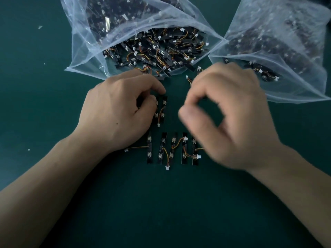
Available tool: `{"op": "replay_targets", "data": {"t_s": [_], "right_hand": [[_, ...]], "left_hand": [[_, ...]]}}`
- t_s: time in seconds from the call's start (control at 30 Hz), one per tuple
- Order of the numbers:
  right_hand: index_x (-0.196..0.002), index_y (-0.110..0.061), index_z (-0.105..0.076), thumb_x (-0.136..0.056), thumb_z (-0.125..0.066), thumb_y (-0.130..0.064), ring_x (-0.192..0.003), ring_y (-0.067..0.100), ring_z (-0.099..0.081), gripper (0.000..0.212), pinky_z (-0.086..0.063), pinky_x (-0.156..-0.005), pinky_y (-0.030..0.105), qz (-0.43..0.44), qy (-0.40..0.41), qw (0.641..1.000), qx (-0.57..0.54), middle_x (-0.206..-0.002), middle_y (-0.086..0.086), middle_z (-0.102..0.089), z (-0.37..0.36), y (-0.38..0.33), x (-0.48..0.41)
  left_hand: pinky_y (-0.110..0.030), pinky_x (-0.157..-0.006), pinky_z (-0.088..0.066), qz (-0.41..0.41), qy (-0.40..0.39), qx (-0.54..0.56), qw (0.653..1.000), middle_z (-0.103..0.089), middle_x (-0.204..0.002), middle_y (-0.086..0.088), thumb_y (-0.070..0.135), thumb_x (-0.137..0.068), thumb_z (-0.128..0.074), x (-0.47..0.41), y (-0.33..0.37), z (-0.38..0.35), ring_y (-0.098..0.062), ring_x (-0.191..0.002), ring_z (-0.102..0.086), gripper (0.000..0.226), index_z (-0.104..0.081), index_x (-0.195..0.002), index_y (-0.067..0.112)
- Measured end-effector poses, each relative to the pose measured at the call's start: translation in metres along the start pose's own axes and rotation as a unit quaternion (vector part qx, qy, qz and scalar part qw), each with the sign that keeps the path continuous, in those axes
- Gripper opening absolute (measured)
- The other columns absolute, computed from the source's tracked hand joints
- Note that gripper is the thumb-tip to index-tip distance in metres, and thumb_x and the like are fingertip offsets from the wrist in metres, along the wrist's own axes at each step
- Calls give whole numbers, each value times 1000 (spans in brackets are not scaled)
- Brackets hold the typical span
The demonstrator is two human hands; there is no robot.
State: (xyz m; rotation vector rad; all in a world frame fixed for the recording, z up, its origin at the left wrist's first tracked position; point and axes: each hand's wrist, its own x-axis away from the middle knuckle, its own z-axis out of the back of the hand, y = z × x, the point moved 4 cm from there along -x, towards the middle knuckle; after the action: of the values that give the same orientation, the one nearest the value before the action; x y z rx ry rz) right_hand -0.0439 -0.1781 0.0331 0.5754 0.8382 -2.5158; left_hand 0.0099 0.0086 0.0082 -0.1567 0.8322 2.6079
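Small black circuit strips with orange-yellow wires and white plugs lie on the green mat (161,203). Several of them stand side by side in a row (162,148) between my wrists. Above that row is a pair of strips (162,109). My left hand (120,111) pinches this pair at its upper left with curled thumb and fingertips. My right hand (229,113) is blurred and hovers to the right of the pair, its thumb and forefinger curled into a ring with nothing visible between them.
An open clear plastic bag (84,51) full of the same strips lies at the back, its mouth just beyond my left fingers. A second bag (295,77) sits at the back right. A loose strip (198,69) lies behind my right hand.
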Motion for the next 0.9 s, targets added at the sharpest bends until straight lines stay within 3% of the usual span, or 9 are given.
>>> {"op": "replay_targets", "data": {"t_s": [0.1,0.17,0.27,0.33,0.4,0.43,0.57,0.8,0.9], "right_hand": [[-85,-5,-67,-101,-57,-15,-77,25,-58,22,-45,-76,46,-48,44,998,-8,-80,6,-63,10,36,-5],[-91,-5,-72,-98,-59,-9,-80,24,-59,15,-47,-79,42,-79,39,996,26,-84,4,-64,13,57,-6],[-102,-15,-76,-93,-65,-15,-97,25,-59,14,-45,-98,47,-113,7,991,69,-100,2,-61,10,72,-5],[-109,-19,-76,-93,-68,-25,-108,27,-56,19,-37,-109,42,-112,-7,991,78,-110,3,-60,6,70,-4],[-115,-23,-76,-93,-68,-33,-115,26,-52,25,-26,-106,27,-102,-24,990,91,-117,3,-57,3,64,-3],[-119,-26,-75,-93,-68,-35,-118,26,-49,29,-24,-102,26,-96,-38,989,103,-120,2,-55,0,61,-3],[-127,-29,-72,-95,-63,-42,-126,24,-40,35,-17,-98,29,-79,-86,983,144,-129,2,-50,-8,56,0],[-111,-32,-74,-90,-66,-61,-133,17,-37,37,-16,-103,28,-61,-109,987,98,-138,-4,-50,-9,49,0],[-112,-32,-74,-93,-64,-56,-134,16,-37,32,-16,-106,29,-56,-107,989,81,-138,-6,-50,-8,48,0]], "left_hand": [[-41,-74,-54,-3,6,1,1000,-65,-100,17,27,-93,-54,1,-1,-1,-10,-86,-59,28,-73,-108,40],[-40,-72,-53,-7,8,2,1000,-65,-101,18,26,-94,-54,1,-2,-1,-10,-85,-59,28,-74,-108,40],[-40,-71,-54,-11,11,2,1000,-65,-100,17,25,-95,-56,1,-2,-1,-11,-82,-59,27,-75,-106,40],[-41,-70,-54,-14,13,3,1000,-65,-98,16,25,-95,-57,1,-3,-1,-11,-79,-59,26,-76,-106,39],[-41,-69,-54,-17,16,5,1000,-65,-97,16,24,-95,-58,1,-3,-2,-11,-77,-58,25,-76,-105,39],[-40,-69,-54,-18,18,5,1000,-65,-96,16,24,-95,-59,1,-3,-2,-11,-77,-57,25,-76,-105,39],[-39,-70,-54,-15,16,4,1000,-65,-97,16,25,-94,-59,1,-3,-3,-10,-78,-57,25,-76,-105,40],[-38,-69,-53,-15,8,-6,1000,-62,-91,16,30,-90,-59,1,-3,-2,-9,-79,-56,25,-74,-107,41],[-34,-67,-51,-18,6,-3,1000,-62,-91,16,28,-90,-59,2,-2,-2,-8,-79,-56,28,-74,-110,41]]}}
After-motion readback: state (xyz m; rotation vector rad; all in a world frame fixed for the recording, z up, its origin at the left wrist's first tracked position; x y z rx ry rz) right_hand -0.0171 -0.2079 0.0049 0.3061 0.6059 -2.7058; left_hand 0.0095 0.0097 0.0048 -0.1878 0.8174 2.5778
